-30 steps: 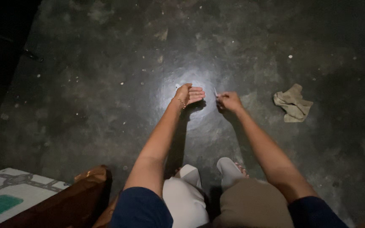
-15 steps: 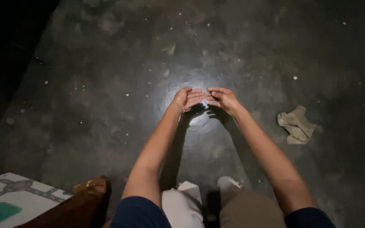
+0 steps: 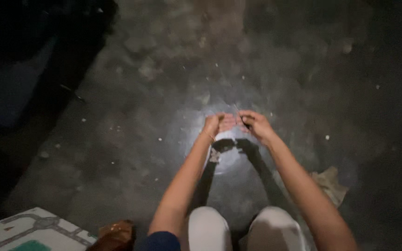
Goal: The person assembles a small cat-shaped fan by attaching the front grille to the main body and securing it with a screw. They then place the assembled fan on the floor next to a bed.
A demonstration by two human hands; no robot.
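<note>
My two hands are held out together over a dark, speckled floor [image 3: 131, 116], lit by a bright spot. My left hand [image 3: 218, 123] is cupped with the palm up and wears a thin bracelet at the wrist. My right hand [image 3: 256, 124] pinches a thin dark sliver [image 3: 239, 114] right beside the left palm. What the sliver is cannot be made out. My knees in pale trousers [image 3: 238, 230] show at the bottom.
A crumpled beige cloth [image 3: 330, 185] lies on the floor at the right, beside my right forearm. A white mat with a grey and green pattern [image 3: 29, 232] and a brown object [image 3: 115, 236] sit at the lower left. The far left is in deep shadow.
The view has tilted, so the hands sit lower in the picture and the cloth has slid down. My right hand came over to my cupped left palm.
</note>
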